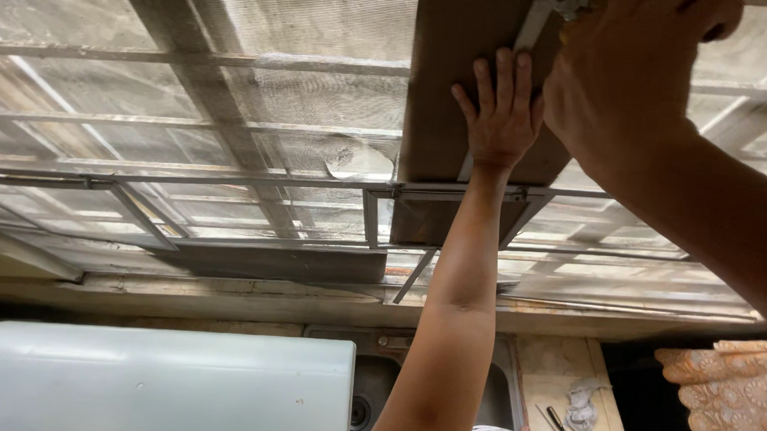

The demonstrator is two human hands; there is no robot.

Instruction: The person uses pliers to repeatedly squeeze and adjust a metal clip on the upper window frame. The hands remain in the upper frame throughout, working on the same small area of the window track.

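- Kitchen window wall fills the view: mesh screen (pixel 302 111) behind horizontal metal bars (pixel 193 58); a stone ledge (pixel 228 291) runs under it.
- Landmark = brown board (pixel 443 82), a flat panel standing upright against the screen, right of the window's middle.
- Left hand (pixel 499 113): palm flat on the board's lower right part, fingers spread wide and pointing up, pressing on it. Nothing gripped.
- Thin pale strip (pixel 530 29) runs diagonally down the board face; the left hand's fingertips sit right at it.
- Right hand (pixel 627 67): at the board's upper right corner, very close to the camera, fingers curled over. Looks closed on something pale and crumpled (pixel 569 3) at the top edge; can't tell what it is, since most of it is out of frame.
- Small framed mesh panel (pixel 439 219) sits directly below the board, with a loose metal bar (pixel 415 276) leaning under it.
- Torn or patched spot (pixel 356 159) in the screen, just left of the board's bottom edge.
- Well below the board: steel sink (pixel 377 394) with drain visible, set in the tiled tabletop (pixel 557 366).
- Large pale blue-white box surface (pixel 157 382) left of the sink.
- On the tiles right of the sink: crumpled rag (pixel 582 407) and a dark-handled utensil (pixel 556 421).
- Orange lace cloth (pixel 730 393) far right, below board level.
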